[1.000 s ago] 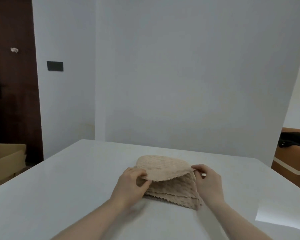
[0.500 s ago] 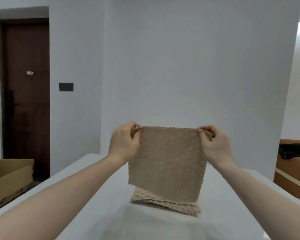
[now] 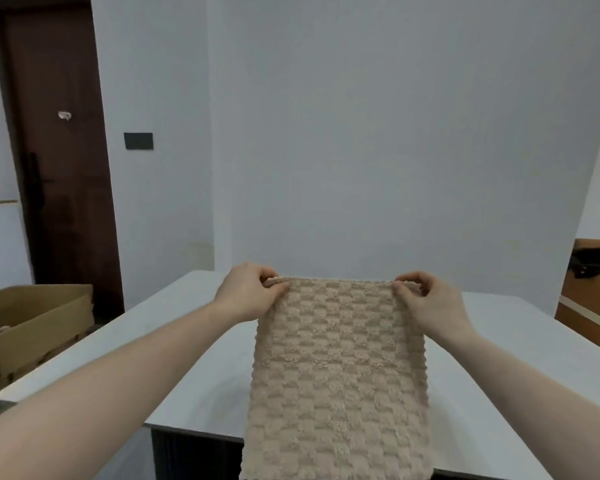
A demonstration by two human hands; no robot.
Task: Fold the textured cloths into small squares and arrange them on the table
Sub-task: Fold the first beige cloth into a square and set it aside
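Both hands hold a cloth's top corners.
One corner is pinched by the left hand point(image 3: 248, 292), the other by the right hand point(image 3: 430, 299); the cloth point(image 3: 338, 375) is hung at lower centre, above the table point(image 3: 194, 368).

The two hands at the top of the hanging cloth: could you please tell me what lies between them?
In the head view, only the textured cloth's top edge spans from left hand to right hand, each pinching a corner.

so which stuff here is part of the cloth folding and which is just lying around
Part of the job:
- beige textured cloth, hanging unfolded
- left hand and right hand, pinching its top corners
- white table

Just lying about:
- cardboard box
- dark item, far right
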